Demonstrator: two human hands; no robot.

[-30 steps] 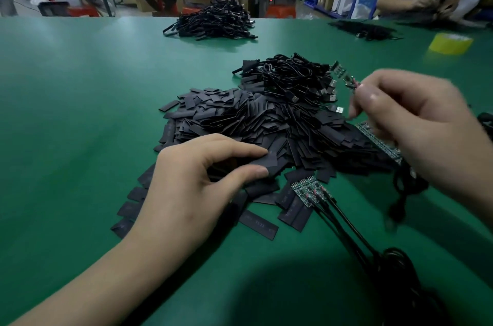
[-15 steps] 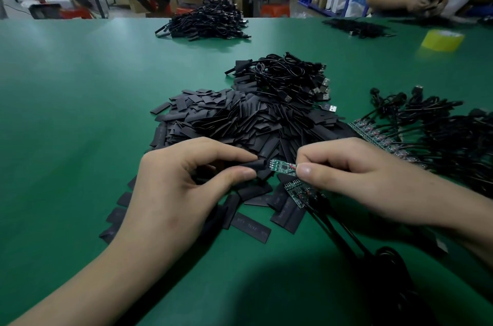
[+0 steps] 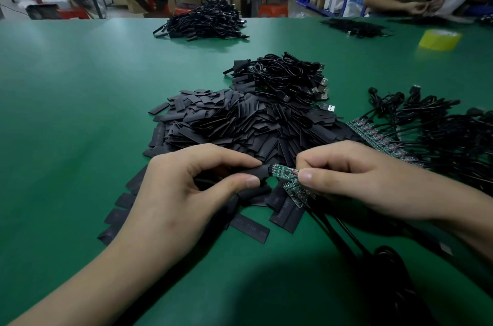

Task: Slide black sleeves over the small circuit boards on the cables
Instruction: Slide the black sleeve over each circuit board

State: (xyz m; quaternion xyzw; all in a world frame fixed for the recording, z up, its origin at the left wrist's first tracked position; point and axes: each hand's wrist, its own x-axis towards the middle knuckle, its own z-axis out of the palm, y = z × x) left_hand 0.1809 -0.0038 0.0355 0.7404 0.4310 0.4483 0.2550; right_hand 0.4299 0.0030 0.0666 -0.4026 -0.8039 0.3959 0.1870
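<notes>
Pinching a black sleeve [image 3: 257, 172], left hand [image 3: 170, 200] holds its mouth against the end of a small green circuit board [image 3: 284, 171], red-wired, pinched by right hand [image 3: 360, 179], over the near edge of the sleeve pile [image 3: 240, 122]. Green bench [image 3: 66, 112] runs wide left and front.

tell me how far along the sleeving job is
Done: possibly the cable heap behind the sleeve pile; unclear. In hand: left hand pinches a sleeve, right hand holds a board at its mouth. Left: a row of bare boards.
</notes>
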